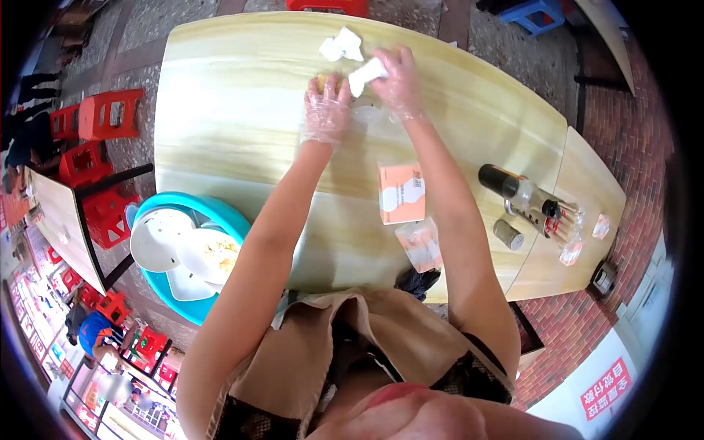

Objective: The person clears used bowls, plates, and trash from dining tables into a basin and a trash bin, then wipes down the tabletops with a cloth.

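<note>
Both my hands wear thin clear plastic gloves and reach over the far part of the wooden-patterned table [242, 95]. My right hand [400, 82] grips a white crumpled tissue [368, 75] between its fingers. To its left, my left hand [327, 110] is curled over a small yellowish thing [322, 83] whose kind I cannot make out, mostly covered by the fingers. Just beyond the hands lie crumpled white tissues [342, 45]. A pale, see-through patch shows on the tabletop between my wrists, too blurred to name.
A teal basin [152, 281] with white bowls [161, 238] and food scraps is at the left edge. Between my forearms lie an orange-and-white tissue box [402, 194] and a tissue pack [419, 243]. A dark bottle [499, 180], a jar [507, 235] and skewer-like sticks [563, 220] stand right.
</note>
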The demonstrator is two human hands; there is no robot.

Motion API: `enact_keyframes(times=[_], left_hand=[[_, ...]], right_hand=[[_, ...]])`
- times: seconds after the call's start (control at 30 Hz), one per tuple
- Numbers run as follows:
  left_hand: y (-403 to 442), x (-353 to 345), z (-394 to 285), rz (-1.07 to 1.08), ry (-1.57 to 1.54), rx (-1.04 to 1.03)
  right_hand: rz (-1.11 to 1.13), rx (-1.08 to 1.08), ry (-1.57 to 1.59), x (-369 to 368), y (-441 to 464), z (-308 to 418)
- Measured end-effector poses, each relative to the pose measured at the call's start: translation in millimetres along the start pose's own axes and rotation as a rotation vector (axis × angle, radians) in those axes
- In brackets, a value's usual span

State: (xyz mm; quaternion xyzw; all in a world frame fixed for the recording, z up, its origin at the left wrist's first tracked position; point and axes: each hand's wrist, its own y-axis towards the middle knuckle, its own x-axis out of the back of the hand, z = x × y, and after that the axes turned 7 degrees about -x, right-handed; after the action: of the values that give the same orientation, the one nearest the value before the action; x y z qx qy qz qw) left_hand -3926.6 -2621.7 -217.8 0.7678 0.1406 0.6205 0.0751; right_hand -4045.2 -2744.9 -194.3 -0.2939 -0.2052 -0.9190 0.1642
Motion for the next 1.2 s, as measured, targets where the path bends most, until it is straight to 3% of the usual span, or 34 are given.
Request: enact_keyframes(times=[0.07,0.13,0.2,0.27,0.33,0.4,0.43,0.5,0.57,0.6,0.67,0.73,0.87,0.93,1.07,1.2], left_hand=[[-1.2,2.9,-2.2,0.004,0.067,0.047],[-4.4,4.8,2.3,0.029,-0.006,0.252],[-15.2,25.6,13.3,-0.034,-0.092,0.327],[-28.6,95.2,14.9,0.068,-1.439,0.897],[-54.3,159.4,24.5,-0.085,-1.932,0.991],[-88.1,231.4,39.0,-0.205,-2.048,0.857],[-108.2,256.3,54.1,-0.276,-2.067,0.795],[-144.2,301.4,86.5,-0.405,-2.048,0.679],[-182.7,344.1,122.0,-0.543,-1.999,0.609],[-201.1,362.1,144.6,-0.622,-1.986,0.584],[-235.8,406.2,191.8,-0.734,-1.777,0.544],[-268.5,437.7,246.0,-0.831,-1.537,0.499],[-333.5,434.2,380.4,-0.845,-1.504,0.545],[-359.5,402.8,437.8,-0.866,-1.449,0.736],[-400.7,330.6,496.5,-0.496,-1.356,0.967],[-418.2,237.1,518.8,-0.373,-1.371,0.962]], right_hand=[[-0.133,0.097,-0.065,-5.1,27.0,40.8],[-0.097,0.122,-0.207,-29.6,49.4,46.5],[-0.063,0.148,-0.348,-52.0,62.6,41.8],[0.212,-0.057,-0.526,-74.7,54.3,20.7],[0.192,-0.094,-0.592,-82.3,56.8,9.9],[0.164,-0.526,0.035,-67.6,50.1,29.7],[0.175,-0.509,0.034,-67.2,44.6,54.8],[0.183,-0.736,0.911,-57.7,27.7,119.4],[0.471,-0.609,1.253,-54.2,6.2,210.4],[0.489,-0.6,1.273,-62.9,-2.9,251.2],[0.64,-0.597,1.275,-82.6,-19.4,337.9],[0.772,-0.373,1.201,-111.8,-32.9,410.1],[0.93,-0.241,0.951,-202.8,-40.0,477.3],[1.04,-0.466,0.499,-263.6,-38.5,505.3],[1.178,-0.445,0.312,-381.8,-67.1,561.1],[1.332,-0.387,0.186,-461.2,-66.4,514.6]])
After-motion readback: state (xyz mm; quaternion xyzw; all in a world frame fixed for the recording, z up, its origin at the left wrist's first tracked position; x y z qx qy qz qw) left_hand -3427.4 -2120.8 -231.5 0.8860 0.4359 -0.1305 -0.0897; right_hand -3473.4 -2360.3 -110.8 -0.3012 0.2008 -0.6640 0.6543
